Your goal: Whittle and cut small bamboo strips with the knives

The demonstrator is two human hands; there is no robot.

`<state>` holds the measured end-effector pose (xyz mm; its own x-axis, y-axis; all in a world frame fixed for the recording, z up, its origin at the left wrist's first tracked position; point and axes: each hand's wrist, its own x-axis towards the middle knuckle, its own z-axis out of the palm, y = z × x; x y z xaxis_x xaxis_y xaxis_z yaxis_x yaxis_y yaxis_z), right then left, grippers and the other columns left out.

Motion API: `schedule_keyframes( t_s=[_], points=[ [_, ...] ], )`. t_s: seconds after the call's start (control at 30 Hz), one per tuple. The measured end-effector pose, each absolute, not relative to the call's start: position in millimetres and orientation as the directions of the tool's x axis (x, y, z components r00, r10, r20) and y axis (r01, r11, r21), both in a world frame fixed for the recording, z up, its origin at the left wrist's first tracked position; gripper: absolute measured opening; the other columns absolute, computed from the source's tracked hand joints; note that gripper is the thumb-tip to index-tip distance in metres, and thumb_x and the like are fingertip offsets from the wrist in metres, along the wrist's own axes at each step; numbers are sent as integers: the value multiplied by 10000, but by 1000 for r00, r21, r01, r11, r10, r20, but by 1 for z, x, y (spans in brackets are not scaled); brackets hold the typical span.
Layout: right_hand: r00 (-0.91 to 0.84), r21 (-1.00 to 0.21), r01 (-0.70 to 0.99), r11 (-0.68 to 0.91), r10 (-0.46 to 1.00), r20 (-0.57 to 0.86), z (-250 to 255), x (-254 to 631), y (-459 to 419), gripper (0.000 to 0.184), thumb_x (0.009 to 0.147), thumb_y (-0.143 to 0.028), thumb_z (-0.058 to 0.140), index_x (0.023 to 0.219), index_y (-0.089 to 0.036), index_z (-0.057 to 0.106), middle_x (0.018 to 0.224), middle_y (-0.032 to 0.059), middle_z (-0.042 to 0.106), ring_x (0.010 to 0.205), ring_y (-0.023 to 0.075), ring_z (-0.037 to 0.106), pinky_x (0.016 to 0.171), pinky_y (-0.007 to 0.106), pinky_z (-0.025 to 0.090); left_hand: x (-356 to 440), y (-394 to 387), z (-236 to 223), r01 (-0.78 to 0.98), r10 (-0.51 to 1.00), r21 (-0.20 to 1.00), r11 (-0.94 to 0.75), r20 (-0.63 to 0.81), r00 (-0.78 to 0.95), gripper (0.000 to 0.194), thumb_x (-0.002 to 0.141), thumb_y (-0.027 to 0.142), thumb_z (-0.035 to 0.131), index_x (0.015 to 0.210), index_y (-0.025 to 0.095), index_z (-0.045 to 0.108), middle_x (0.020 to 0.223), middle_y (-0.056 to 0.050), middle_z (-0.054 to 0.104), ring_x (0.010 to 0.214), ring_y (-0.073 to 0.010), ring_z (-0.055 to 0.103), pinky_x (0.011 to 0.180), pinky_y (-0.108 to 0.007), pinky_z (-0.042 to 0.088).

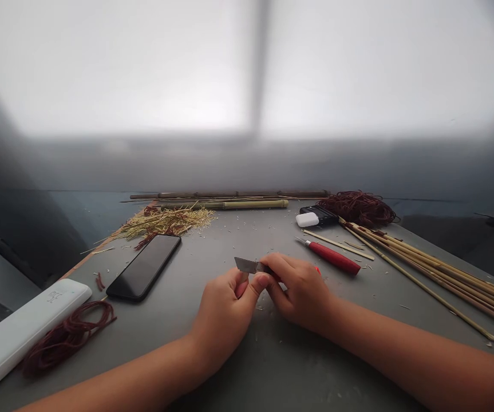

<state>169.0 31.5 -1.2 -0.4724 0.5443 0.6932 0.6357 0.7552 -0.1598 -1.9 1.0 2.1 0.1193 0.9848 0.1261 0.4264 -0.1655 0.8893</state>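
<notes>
My right hand [300,289] is closed around a small knife with a flat, angled blade [245,265] that points left. Its handle is mostly hidden in the fingers. Close beside it, my left hand [225,303] is curled shut, its thumb reaching to the underside of the blade. Whatever the left fingers grip is hidden. A red-handled carving knife [335,258] lies just beyond the right hand, and a bit of something red [317,270] peeks out behind the knuckles.
On the grey table [247,229] lie a black phone [146,268], a white power bank [27,332], brown cord [72,335], straw-like shavings [173,222], bamboo poles [255,204], a cord heap [358,207], a white case [307,220] and several thin bamboo sticks [439,269].
</notes>
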Motion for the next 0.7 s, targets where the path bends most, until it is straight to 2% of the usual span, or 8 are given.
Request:
schedule_keyframes(
  t_s=[0.23, 0.37, 0.53, 0.7],
  points=[
    [-577, -197, 530, 825, 521, 629, 1, 171, 32, 140, 953, -227, 406, 910, -198, 535, 689, 15, 609, 569, 149, 525, 538, 256, 331, 0, 1, 0, 433, 948, 859, -273, 163, 273, 437, 929, 584, 372, 700, 220, 453, 632, 16, 482, 582, -150, 399, 568, -291, 316],
    [-600, -221, 490, 843, 510, 616, 3, 172, 31, 133, 940, -212, 405, 895, -200, 530, 694, 15, 607, 571, 148, 527, 536, 256, 333, -2, 0, -3, 430, 929, 836, -340, 227, 292, 396, 959, 529, 377, 790, 208, 535, 759, -33, 599, 686, -188, 504, 661, -310, 382],
    [-589, -242, 478, 844, 513, 625, 3, 171, 31, 127, 935, -220, 416, 863, -202, 519, 666, 4, 580, 548, 141, 496, 523, 253, 326, -2, -1, 0, 415, 917, 832, -368, 251, 309, 377, 965, 504, 379, 794, 210, 540, 768, -35, 607, 691, -190, 511, 657, -305, 381],
    [-565, -254, 487, 836, 523, 638, 0, 170, 30, 122, 929, -228, 426, 855, -202, 518, 653, -3, 562, 549, 137, 482, 525, 255, 326, -2, -3, 3, 464, 924, 807, -365, 254, 286, 388, 954, 500, 370, 703, 219, 465, 660, -6, 528, 595, -163, 423, 573, -291, 309]
  ],
)
